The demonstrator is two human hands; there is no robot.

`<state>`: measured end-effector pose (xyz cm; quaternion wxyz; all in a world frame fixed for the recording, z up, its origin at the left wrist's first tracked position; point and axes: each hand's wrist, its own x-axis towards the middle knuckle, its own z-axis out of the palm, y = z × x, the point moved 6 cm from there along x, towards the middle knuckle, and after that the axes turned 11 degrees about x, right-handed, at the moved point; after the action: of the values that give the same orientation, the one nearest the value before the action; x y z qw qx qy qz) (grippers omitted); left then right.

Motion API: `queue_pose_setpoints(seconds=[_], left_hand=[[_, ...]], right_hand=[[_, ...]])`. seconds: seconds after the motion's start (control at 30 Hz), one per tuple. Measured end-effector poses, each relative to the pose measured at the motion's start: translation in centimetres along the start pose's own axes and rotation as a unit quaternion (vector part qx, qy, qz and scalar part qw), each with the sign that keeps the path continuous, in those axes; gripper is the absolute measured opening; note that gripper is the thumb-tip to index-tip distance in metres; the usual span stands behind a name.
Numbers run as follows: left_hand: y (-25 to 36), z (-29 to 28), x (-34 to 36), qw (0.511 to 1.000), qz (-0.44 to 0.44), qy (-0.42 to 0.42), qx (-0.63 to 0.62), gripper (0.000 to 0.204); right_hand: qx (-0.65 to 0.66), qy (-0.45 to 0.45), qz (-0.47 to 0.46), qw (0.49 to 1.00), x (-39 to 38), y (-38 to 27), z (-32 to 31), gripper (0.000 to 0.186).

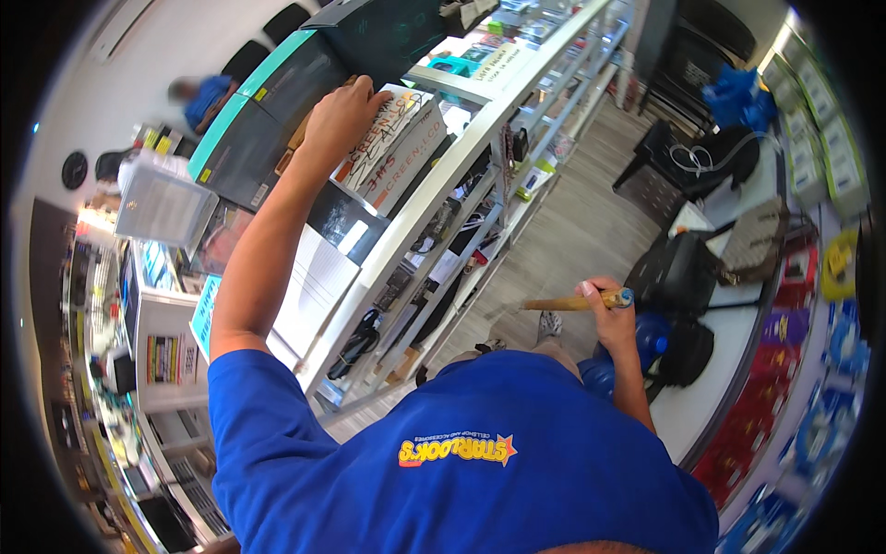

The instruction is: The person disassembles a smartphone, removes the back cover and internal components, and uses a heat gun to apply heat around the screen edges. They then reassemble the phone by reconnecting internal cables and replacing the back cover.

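Observation:
My left hand (pixel 343 120) reaches up at the upper middle, fingers curled at the top of a row of flat white boxes (pixel 397 162) with handwriting, beside some brown cardboard; what exactly it grips is partly hidden. The boxes stand on a white metal shelf frame (pixel 438 203), against dark grey cases (pixel 249 152) with teal edging. My right hand (pixel 607 312), lower right of centre, is wrapped round a wooden handle (pixel 554 303) with a blue end; its far tip is thin and hard to make out.
Lower shelves hold mixed goods. At right are a black chair (pixel 674 166), black bags, blue water bottles (pixel 651 340) and racks of packaged accessories (pixel 798 369). A person in blue (pixel 205 102) is at upper left, near a translucent bin (pixel 161 208). A grey floor (pixel 563 222) runs between.

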<state>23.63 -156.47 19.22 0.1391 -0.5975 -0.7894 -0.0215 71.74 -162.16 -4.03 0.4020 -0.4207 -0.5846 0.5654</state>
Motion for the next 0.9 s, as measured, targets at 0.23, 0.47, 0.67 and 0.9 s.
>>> queue_pose_setpoints(seconds=[0.23,0.47,0.67,0.9], left_hand=[[1.4,-0.5,-0.1,0.997,-0.036,0.072,-0.003,0.042],[0.3,-0.1,-0.8,0.985,-0.136,0.050,-0.092,0.039],[0.4,-0.8,-2.2,0.979,-0.155,0.075,-0.106,0.034],[0.5,-1.2,-4.3,0.982,-0.132,0.040,-0.131,0.031]], right_hand=[[-0.015,-0.099,0.033,0.994,7.9,0.0,-4.9,0.025],[-0.018,-0.148,0.056,0.987,12.3,0.7,-6.0,0.026],[0.019,-0.170,0.054,0.984,14.0,1.0,-5.8,0.026],[0.026,-0.187,0.050,0.981,15.1,1.7,-5.0,0.023]])
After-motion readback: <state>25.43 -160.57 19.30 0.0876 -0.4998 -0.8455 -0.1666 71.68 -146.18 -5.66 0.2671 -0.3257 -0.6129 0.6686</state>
